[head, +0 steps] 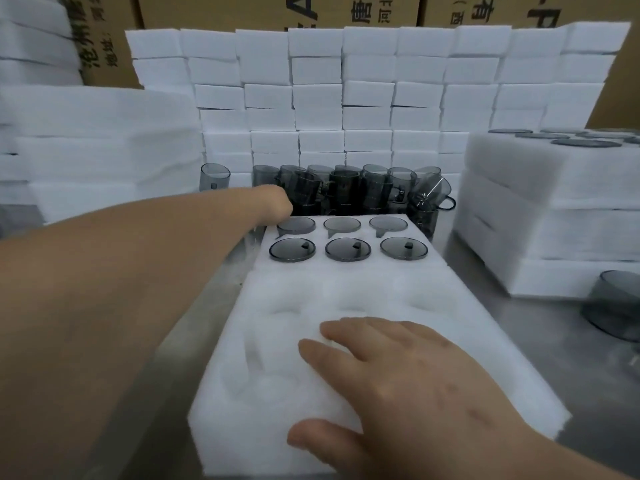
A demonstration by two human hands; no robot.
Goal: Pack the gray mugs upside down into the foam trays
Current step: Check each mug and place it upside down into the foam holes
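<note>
Lying flat on the near part of the foam tray [277,445], the right hand [415,386] had its fingers straight and spread, holding nothing. The left hand [273,202] was at the far left corner of the tray, beside the loose gray mugs [346,188] standing just beyond its far edge; whether its fingers gripped one could not be told. Six packed mugs [348,249] sat upside down in the tray's two far rows.

This is a packing station in a warehouse or factory. White foam blocks [367,98] stand stacked in walls before printed cardboard boxes [214,10]. Many identical gray mugs [343,188] crowd a metal table [467,261].
</note>
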